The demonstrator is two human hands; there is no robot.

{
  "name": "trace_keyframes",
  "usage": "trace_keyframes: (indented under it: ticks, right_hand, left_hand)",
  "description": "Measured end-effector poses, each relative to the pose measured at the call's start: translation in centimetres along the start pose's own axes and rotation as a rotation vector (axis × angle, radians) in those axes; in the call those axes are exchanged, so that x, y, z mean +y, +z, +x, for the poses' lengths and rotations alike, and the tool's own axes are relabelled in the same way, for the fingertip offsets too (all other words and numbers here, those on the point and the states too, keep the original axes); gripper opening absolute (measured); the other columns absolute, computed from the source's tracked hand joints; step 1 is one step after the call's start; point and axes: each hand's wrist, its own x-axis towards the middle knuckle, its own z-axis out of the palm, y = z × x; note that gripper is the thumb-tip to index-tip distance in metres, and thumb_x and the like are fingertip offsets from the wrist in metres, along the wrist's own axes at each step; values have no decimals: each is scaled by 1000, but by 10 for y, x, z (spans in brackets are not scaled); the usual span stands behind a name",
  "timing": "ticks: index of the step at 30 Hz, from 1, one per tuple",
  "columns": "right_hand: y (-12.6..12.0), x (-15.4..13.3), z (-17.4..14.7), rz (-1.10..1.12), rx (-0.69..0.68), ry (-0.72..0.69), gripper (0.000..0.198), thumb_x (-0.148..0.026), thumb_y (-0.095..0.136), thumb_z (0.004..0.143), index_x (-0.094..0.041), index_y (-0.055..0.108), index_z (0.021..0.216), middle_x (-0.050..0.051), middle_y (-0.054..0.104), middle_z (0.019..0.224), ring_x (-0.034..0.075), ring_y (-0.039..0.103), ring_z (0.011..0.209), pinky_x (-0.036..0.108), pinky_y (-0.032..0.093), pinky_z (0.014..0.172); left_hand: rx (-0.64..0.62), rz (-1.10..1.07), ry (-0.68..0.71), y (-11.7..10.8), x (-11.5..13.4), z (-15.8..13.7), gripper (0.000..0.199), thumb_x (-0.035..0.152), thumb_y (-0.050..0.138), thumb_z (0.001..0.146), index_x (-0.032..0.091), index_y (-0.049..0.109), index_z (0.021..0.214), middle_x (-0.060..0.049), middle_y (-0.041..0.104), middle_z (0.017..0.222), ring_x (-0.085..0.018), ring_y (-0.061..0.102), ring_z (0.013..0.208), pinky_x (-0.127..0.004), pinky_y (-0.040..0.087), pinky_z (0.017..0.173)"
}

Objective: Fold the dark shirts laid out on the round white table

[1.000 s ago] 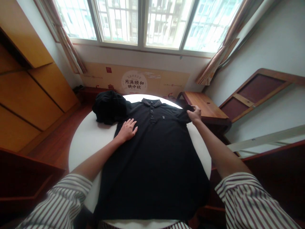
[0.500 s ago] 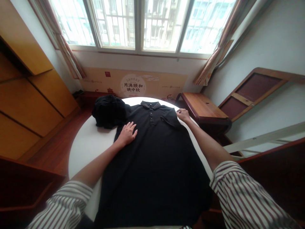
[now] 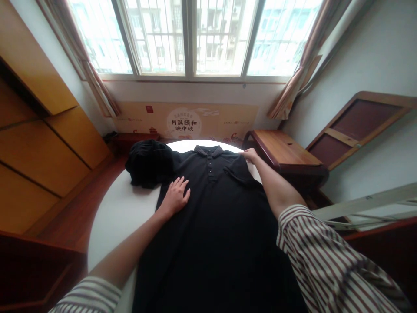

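A black polo shirt [image 3: 215, 234] lies spread over a round white table [image 3: 110, 221], its collar at the far edge and its buttoned placket facing up. My left hand [image 3: 177, 194] rests flat on the shirt's left chest, fingers spread. At the far right, my right hand [image 3: 250, 155] pinches the shirt by its shoulder edge, near the sleeve that is folded in over the chest. A bunched heap of black cloth [image 3: 150, 163] sits on the table beyond my left hand, against the shirt's left shoulder.
A low wooden side table [image 3: 286, 148] stands past the right rim of the white table. Yellow-brown cabinets [image 3: 39, 161] line the left wall. Dark red wooden furniture [image 3: 29, 269] is close at the lower left. Windows [image 3: 189, 39] fill the far wall.
My right hand has shifted slightly inward along the shirt's right shoulder, and the cloth there has moved a little. My left hand stays flat on the chest. The view has tilted up slightly.
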Motion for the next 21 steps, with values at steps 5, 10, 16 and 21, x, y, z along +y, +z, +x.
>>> trace_keyframes:
  ticks: [5, 10, 16, 21]
  right_hand:
    - [5, 1, 10, -54, -3, -3, 37, -32, 83, 63, -10, 72, 91, 11, 71, 82, 23, 68, 78, 28, 55, 66]
    - [3, 4, 14, -125, -13, -22, 25, -26, 75, 68, -13, 75, 90, 12, 74, 92, 25, 68, 93, 28, 53, 80]
    - [14, -17, 21, -211, -66, -76, 20, -31, 79, 69, -16, 76, 83, 13, 72, 109, 28, 64, 109, 34, 49, 96]
    - [31, -39, 22, -259, -79, -94, 27, -42, 82, 69, -20, 74, 81, 12, 67, 117, 33, 56, 118, 48, 44, 102]
  left_hand:
    - [10, -3, 3, 0, 0, 0, 48, 35, 43, 99, 11, 54, 139, -15, 44, 152, -30, 37, 144, -49, 30, 118]
    - [11, -6, -2, 0, 0, -1, 48, 36, 42, 99, 12, 53, 140, -15, 44, 153, -30, 37, 144, -50, 30, 118]
    - [17, -5, 1, 2, 0, -1, 48, 36, 41, 99, 13, 53, 140, -14, 44, 153, -29, 36, 144, -49, 29, 119]
    - [24, -9, -3, 1, 0, -1, 47, 35, 43, 98, 15, 53, 139, -13, 45, 152, -29, 37, 144, -50, 30, 119]
